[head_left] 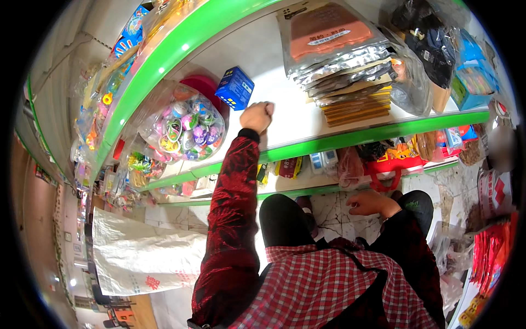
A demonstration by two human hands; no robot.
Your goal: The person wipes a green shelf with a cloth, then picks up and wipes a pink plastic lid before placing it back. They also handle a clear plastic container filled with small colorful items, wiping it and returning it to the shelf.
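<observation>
My left hand (257,117) is over the white shelf (283,135), its fingers curled under and hidden from above. Just beyond it and to the left stands a small blue box (235,88) with printing on it; whether the hand touches the box I cannot tell. A clear plastic bag of colourful toy-like eggs (191,127) sits left of my wrist, partly in front of a magenta round container (201,87). Down by my right knee, my right hand (372,203) hangs with loosely bent fingers and nothing visible in it.
Right of the blue box rises a stack of flat plastic-wrapped packs (341,61). Bagged dark goods (427,45) lie farther right. A green edge strip (370,130) borders the shelf, with packaged goods below. On the left, a white woven sack (148,255) lies near the floor.
</observation>
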